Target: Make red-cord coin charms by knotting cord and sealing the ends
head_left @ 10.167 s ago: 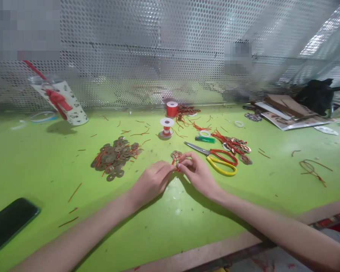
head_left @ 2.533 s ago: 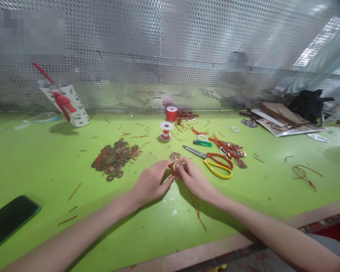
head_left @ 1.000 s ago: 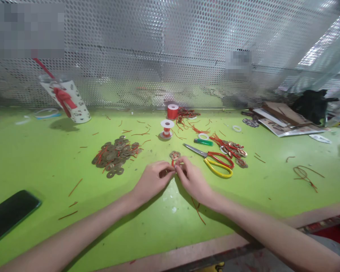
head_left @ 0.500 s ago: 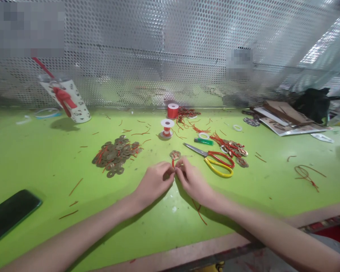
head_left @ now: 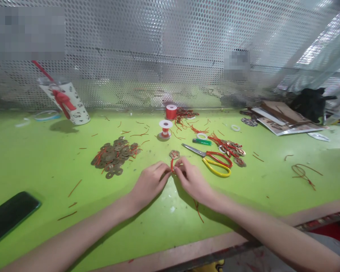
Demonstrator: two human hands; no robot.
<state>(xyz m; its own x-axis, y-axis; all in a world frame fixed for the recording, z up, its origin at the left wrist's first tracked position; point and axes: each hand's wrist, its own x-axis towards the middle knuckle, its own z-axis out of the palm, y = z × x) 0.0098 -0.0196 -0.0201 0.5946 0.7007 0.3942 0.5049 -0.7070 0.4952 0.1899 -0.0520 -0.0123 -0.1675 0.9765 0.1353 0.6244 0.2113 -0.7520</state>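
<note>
My left hand (head_left: 154, 181) and my right hand (head_left: 191, 179) meet at the middle of the green table, each with fingertips pinched on a red cord (head_left: 172, 164). The cord runs up to a ring of bronze coins (head_left: 174, 154) lying flat just beyond my fingers. Loose ends of red cord trail out below my right hand. Right of my hands lie scissors (head_left: 211, 158) with one red and one yellow handle. On the left is a heap of bronze coins (head_left: 113, 155) with red cords among them.
Two spools, a full red one (head_left: 171, 112) and a nearly used-up one (head_left: 165, 129), stand behind. A green lighter (head_left: 202, 142) lies near finished-looking corded coins (head_left: 232, 148). A tumbler (head_left: 69, 102), a dark phone (head_left: 13, 215) and papers (head_left: 283, 117) sit around the edges.
My left hand has drawn slightly left and down from my right, so a bit more red cord shows between the fingertips. The whole view has shifted slightly.
</note>
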